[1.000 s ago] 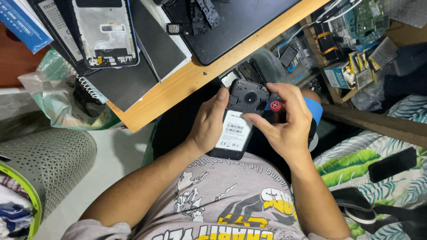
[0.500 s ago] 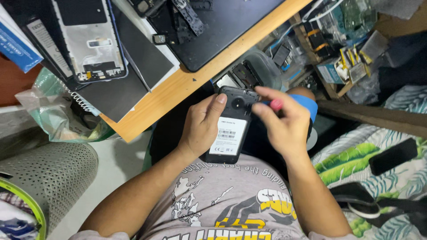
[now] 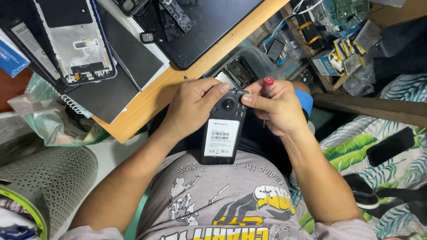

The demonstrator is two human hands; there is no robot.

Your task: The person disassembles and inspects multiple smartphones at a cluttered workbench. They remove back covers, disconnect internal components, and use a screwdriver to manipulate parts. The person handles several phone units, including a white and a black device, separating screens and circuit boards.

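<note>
Black phone, back up w/ white label, is held over lap, near wooden table edge. Left hand is wrapped on its upper left. Right hand now pinches top edge; red-capped screwdriver is kept in fingers, raised vs. earlier.

Cluttered repair bench: wooden tabletop runs 9 to 1 o'clock w/ black mat on it. Perforated grey basket at 8, leaf-print bedding at 4, parts shelf at 2.

Two hands, one phone, one screwdriver
</note>
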